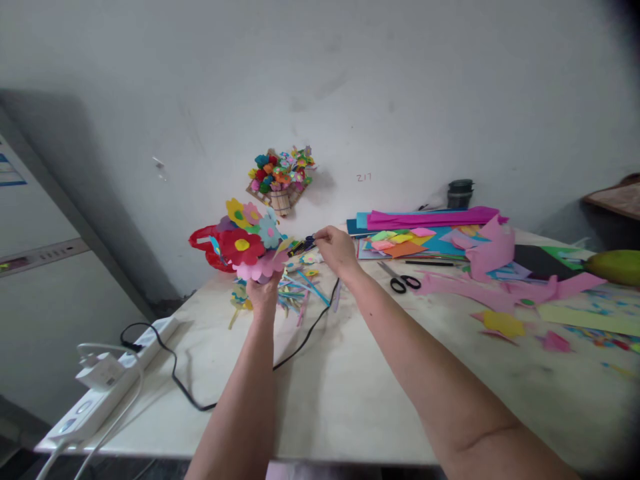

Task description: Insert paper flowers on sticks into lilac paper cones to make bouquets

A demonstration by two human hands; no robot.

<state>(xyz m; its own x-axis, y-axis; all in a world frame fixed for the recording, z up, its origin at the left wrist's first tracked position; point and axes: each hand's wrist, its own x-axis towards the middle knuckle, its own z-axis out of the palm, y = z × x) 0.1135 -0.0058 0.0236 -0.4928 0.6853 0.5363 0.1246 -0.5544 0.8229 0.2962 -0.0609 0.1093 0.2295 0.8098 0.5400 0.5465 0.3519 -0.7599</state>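
head view: the left hand reaches over the table, grasping the paper bouquet from below, which spreads above the fist; the right hand bends inward, fingertips at a dark tool, whether gripping i cannot tell.

Left forearm and right forearm bare, tapering; right one bears small spot, elbow crease.

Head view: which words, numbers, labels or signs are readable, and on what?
"217", handwritten in red on the pale grey wall; the first character may be Z.
Too small: marks on the white plastic charger.
Too blurred: blue-and-white label and strip markings on the pale grey cabinet.
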